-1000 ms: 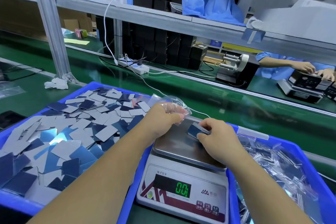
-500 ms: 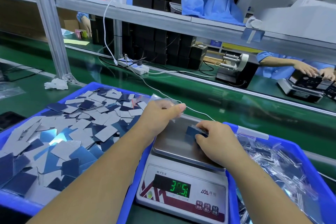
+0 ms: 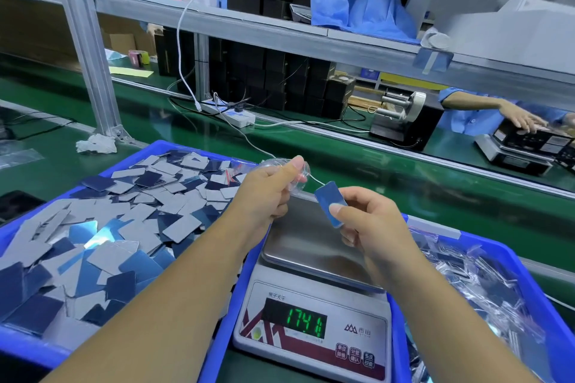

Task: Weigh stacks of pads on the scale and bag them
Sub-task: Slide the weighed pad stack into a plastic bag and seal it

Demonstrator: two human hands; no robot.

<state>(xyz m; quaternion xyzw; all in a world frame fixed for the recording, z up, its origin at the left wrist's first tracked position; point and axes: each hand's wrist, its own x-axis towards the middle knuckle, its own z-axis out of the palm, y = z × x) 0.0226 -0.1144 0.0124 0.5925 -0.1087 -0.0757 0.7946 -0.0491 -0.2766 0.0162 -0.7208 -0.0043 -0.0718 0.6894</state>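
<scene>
Pinching a small blue stack of pads (image 3: 330,208) in your right hand (image 3: 368,227), you are holding it above the scale (image 3: 314,298) platform. Your left hand (image 3: 267,193), just beside it, is gripping a clear plastic bag (image 3: 291,169), mouth facing the stack.

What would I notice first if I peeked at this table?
Two hands in the middle: the right hand pinches a small blue stack of pads above the scale, and the left hand holds a clear bag. On the left, a blue tray brims with loose pads.
</scene>
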